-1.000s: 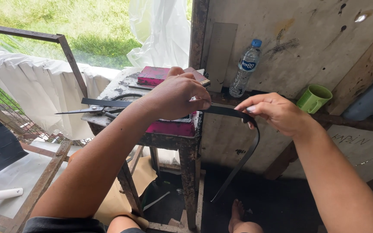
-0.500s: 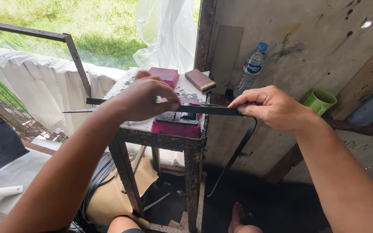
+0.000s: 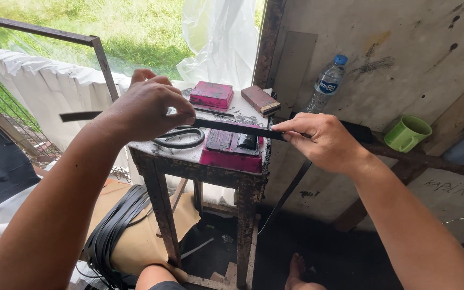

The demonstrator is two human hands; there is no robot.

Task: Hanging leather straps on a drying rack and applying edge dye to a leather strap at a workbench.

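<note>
where the stool [image 3: 189, 156] stands, both hands grip a strap [image 3: 232, 128].

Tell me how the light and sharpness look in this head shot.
Head view: bright daylight washes out the grass and white sheet; left hand, right hand and black strip are sharp; under the stool lies deep shadow.

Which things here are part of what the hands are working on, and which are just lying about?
In use: black strip, pinched by left hand and right hand; pink ink pad beneath it.
Lying about: scissors, water bottle, green mug, brown block.
</note>
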